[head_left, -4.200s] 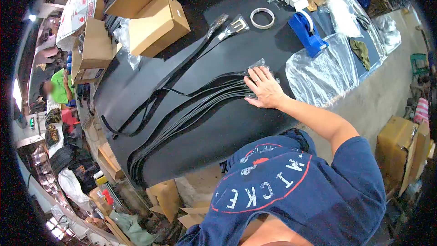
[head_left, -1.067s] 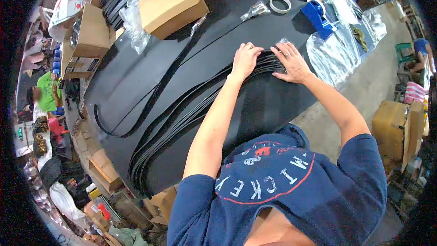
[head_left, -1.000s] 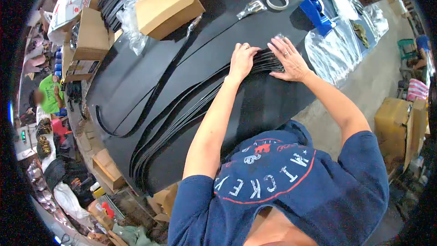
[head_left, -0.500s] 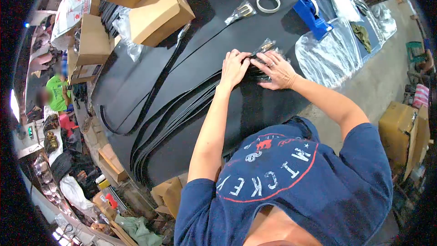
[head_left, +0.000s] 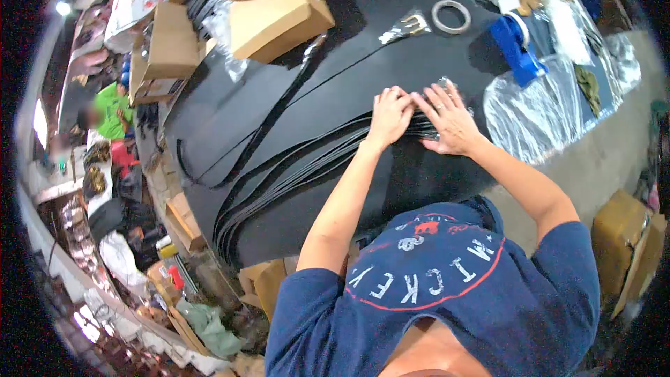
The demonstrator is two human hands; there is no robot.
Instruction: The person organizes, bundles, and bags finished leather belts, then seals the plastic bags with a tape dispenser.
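Note:
Several long black straps lie in a curved bundle on the black table, their right ends under my hands. My left hand has its fingers curled and closed at the upper edge of those ends; what they pinch is too small to make out. My right hand rests just right of it, fingers spread over the strap ends, which are wrapped in clear plastic. Further left lie a darker strap and a thin one with a plastic-wrapped buckle.
A tape roll, a blue tape dispenser and clear plastic bags lie at the right. Open cardboard boxes stand at the back left. A person in a green shirt is far left.
The view has shifted, so the table appears further right. My left hand's fingers have curled in more, and my right hand stays spread beside it over the strap ends.

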